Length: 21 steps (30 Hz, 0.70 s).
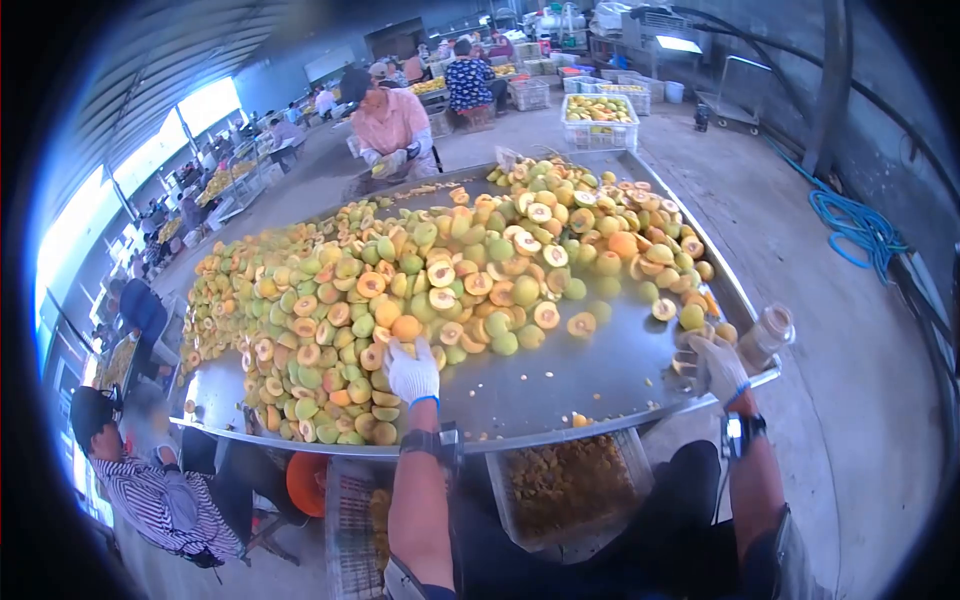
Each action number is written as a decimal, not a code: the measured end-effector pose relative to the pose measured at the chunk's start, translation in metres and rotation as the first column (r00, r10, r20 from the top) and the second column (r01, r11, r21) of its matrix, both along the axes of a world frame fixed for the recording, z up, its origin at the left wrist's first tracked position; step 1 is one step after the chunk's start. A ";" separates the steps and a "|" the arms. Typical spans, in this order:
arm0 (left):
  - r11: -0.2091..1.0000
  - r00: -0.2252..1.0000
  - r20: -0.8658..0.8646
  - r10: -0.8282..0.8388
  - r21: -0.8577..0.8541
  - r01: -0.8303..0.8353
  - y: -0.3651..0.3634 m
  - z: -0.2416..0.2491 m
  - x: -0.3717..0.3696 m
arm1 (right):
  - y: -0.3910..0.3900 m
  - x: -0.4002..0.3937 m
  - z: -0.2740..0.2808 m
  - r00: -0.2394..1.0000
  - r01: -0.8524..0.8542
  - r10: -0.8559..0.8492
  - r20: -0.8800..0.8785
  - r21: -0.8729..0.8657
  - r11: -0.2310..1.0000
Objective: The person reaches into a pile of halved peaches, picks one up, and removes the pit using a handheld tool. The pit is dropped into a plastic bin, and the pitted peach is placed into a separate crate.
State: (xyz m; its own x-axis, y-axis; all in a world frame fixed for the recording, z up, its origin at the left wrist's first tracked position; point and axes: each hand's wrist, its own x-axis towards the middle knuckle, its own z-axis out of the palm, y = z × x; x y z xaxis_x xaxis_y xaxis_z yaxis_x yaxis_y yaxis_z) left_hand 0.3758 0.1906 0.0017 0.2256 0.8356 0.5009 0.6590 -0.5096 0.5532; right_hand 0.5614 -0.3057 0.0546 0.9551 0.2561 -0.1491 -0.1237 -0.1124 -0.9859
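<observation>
My left hand (413, 374), in a white knit glove, reaches palm down to the front edge of a heap of peaches (430, 275), many cut in half with the stones showing. Its fingers are apart, just below an orange peach (406, 328); the fingertips are partly lost against the fruit. My right hand (720, 368), also gloved, is curled at the right edge of the metal table (560, 392). A small dark-edged thing shows by its fingers, too blurred to name. Right beside that hand stands a clear plastic jar (768, 337).
Below the table's front edge are a bin of brownish scraps (570, 485), a plastic crate (355, 520) and an orange bucket (306, 482). A person in pink (392, 125) works across the table; another sits at left. A fruit-filled crate (600, 122) stands behind.
</observation>
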 end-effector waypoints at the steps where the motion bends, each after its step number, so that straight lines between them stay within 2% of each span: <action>1: 1.000 1.000 -0.002 0.015 0.003 -0.015 0.012 0.000 0.001 | 0.023 0.028 -0.020 0.998 -0.038 0.041 -0.050 0.071 0.997; 2: 1.000 1.000 0.005 -0.012 0.019 0.012 0.024 0.003 0.003 | 0.046 0.056 -0.042 0.992 -0.070 0.085 -0.096 0.145 0.987; 4: 0.999 1.000 0.008 -0.027 0.043 0.027 0.047 0.007 0.010 | 0.078 0.117 -0.093 0.987 -0.098 0.118 -0.113 0.164 0.982; 6: 0.988 0.987 0.035 -0.155 -0.016 0.155 0.068 0.012 0.022 | 0.102 0.176 -0.147 0.980 -0.124 0.150 -0.128 0.187 0.974; 7: 0.983 0.986 0.034 -0.165 -0.077 0.167 0.078 0.015 0.029 | 0.114 0.202 -0.180 0.976 -0.175 0.187 0.115 -0.110 0.978; 8: 0.985 0.986 -0.001 -0.164 -0.056 0.164 0.084 0.019 0.033 | 0.138 0.221 -0.198 0.897 -0.141 0.285 0.337 -0.393 0.909; 9: 0.981 0.984 0.056 -0.171 -0.079 0.175 0.096 0.019 0.037 | 0.178 0.207 -0.167 0.992 0.004 0.030 -0.124 0.269 0.963; 10: 0.976 0.978 0.106 -0.180 -0.104 0.191 0.109 0.017 0.037 | 0.196 0.169 -0.099 0.992 -0.049 0.052 -0.119 0.027 0.998; 11: 0.980 0.982 0.089 -0.164 -0.101 0.173 0.120 0.020 0.034 | 0.211 0.173 -0.095 0.987 -0.039 0.036 -0.157 -0.016 0.999; 12: 0.867 0.914 0.337 -0.226 -0.358 0.346 0.126 0.027 0.030 | 0.223 0.177 -0.097 0.981 -0.024 0.012 -0.195 -0.062 0.998; 13: 0.660 0.795 0.577 -0.189 -0.525 0.538 0.133 0.026 0.028 | 0.236 0.177 -0.094 0.995 -0.054 0.051 -0.085 -0.038 0.998; 14: 0.779 0.789 0.478 -0.386 -0.290 0.556 0.140 0.013 0.036 | 0.253 0.181 -0.096 0.994 -0.067 0.063 -0.093 -0.035 0.997; 16: 0.793 0.858 0.287 -0.427 -0.337 0.508 0.138 0.014 0.060 | 0.273 0.181 -0.095 0.973 -0.055 0.129 0.193 -0.346 0.937; 17: 0.770 0.871 0.269 -0.411 -0.410 0.489 0.135 0.016 0.065 | 0.274 0.181 -0.085 0.978 -0.150 0.183 0.096 -0.279 0.949; 18: 0.743 0.883 0.252 -0.395 -0.478 0.469 0.128 0.024 0.068 | 0.281 0.185 -0.088 0.977 -0.155 0.188 0.096 -0.278 0.948; 19: 0.746 0.894 0.156 -0.419 -0.502 0.437 0.122 0.029 0.069 | 0.286 0.189 -0.092 0.950 -0.140 0.214 0.226 -0.307 0.941; 20: 0.788 0.893 0.145 -0.425 -0.425 0.444 0.124 0.016 0.074 | 0.290 0.192 -0.095 0.906 -0.120 0.241 0.349 -0.334 0.935; 21: 0.819 0.905 0.056 -0.422 -0.404 0.407 0.116 0.017 0.078 | 0.294 0.190 -0.090 0.894 -0.129 0.272 0.356 -0.377 0.917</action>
State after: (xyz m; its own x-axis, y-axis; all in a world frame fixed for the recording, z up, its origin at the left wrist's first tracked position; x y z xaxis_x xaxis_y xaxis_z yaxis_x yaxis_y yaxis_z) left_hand 0.4538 0.3071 0.0192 0.6071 0.7836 0.1322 0.4576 -0.4807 0.7480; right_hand 0.7515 -0.0114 -0.0358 0.8848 0.4514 0.1157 0.3268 -0.4240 -0.8447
